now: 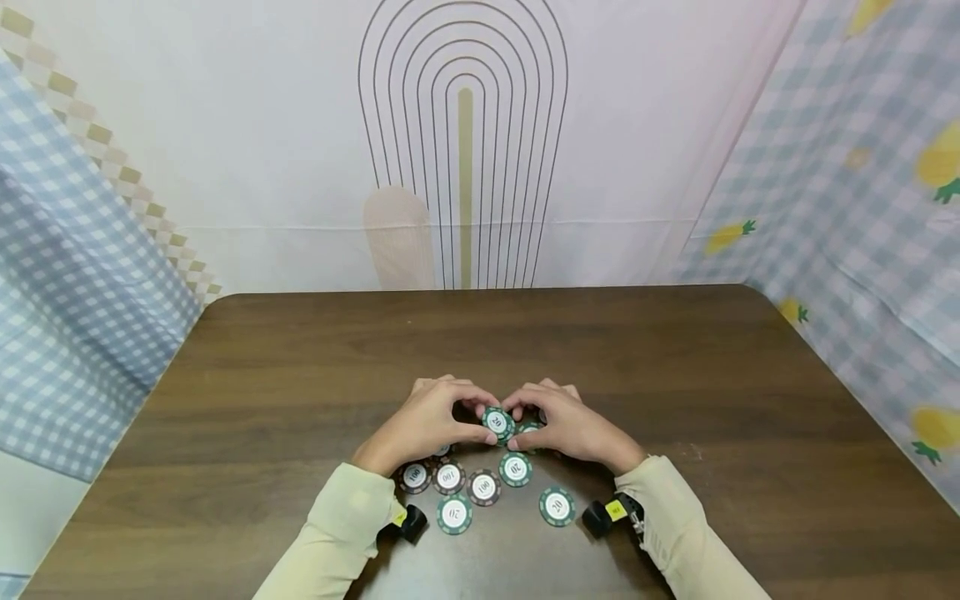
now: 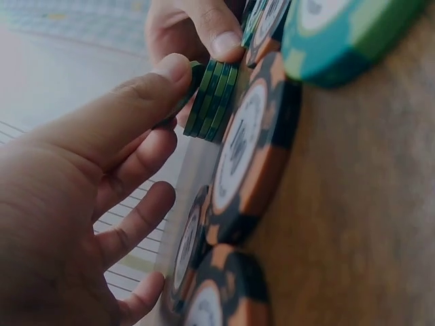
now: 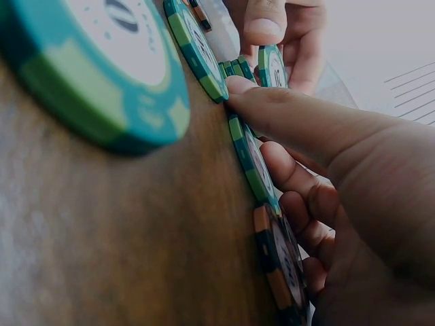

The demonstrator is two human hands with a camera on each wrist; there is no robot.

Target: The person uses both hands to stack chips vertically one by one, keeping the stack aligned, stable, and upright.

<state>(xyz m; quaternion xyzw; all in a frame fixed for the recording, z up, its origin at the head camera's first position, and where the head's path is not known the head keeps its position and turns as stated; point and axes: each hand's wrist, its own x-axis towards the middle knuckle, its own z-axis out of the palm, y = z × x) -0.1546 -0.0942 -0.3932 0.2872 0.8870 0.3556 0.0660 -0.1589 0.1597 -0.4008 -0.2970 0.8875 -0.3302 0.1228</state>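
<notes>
My left hand (image 1: 431, 419) pinches a green poker chip (image 1: 498, 423) between thumb and index finger, tilted over a short stack of green poker chips (image 2: 212, 102). On the other side, my right hand (image 1: 573, 423) holds that stack between its thumb and fingers, steadying its edge. In the right wrist view the pinched chip shows its white face just beyond the right thumb. Another green chip (image 1: 529, 427) lies under the right hand's fingers, partly hidden. A dark chip with orange edge marks (image 3: 279, 265) lies close to the right hand's lower fingers.
Nearer me on the brown wooden table (image 1: 300, 350) lie several loose chips: a dark 100 chip (image 1: 483, 487), a green 20 chip (image 1: 454, 514) and a green chip (image 1: 557, 506) at the right. Patterned cloths (image 1: 285, 125) hang behind and beside the table.
</notes>
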